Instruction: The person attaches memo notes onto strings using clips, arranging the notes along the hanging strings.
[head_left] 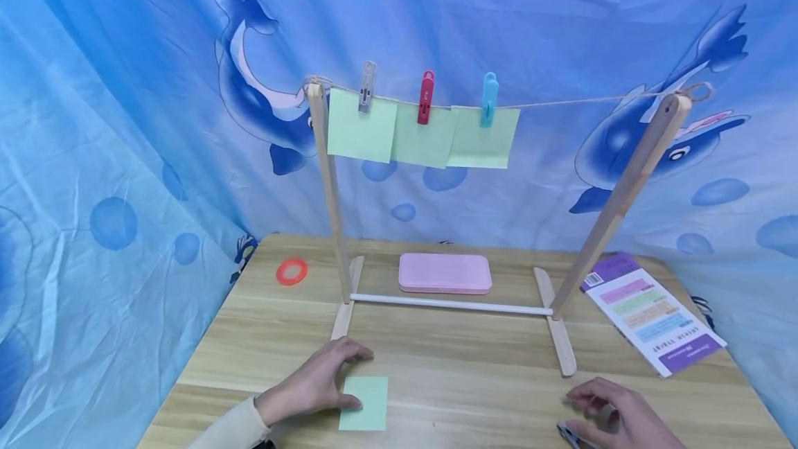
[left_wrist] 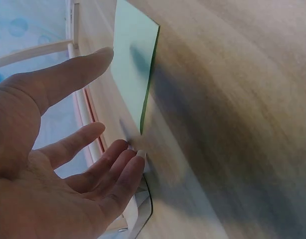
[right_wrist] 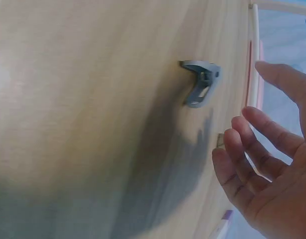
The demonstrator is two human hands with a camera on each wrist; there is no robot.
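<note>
A pale green paper square lies on the wooden table near the front. Over its left edge hovers my left hand, fingers spread and curved, holding nothing. In the left wrist view the thumb is close to the paper; whether it touches is hard to tell. My right hand is loosely curved above a grey clothespin, which lies on the table apart from the fingers. Between two wooden posts runs a string. Three green squares hang from it under a grey clip, a red clip and a blue clip.
A pink case sits behind the stand's white crossbar. An orange-red tape roll is at the back left. To the right lies a purple and white packet, beside the right post. A blue curtain closes off the back.
</note>
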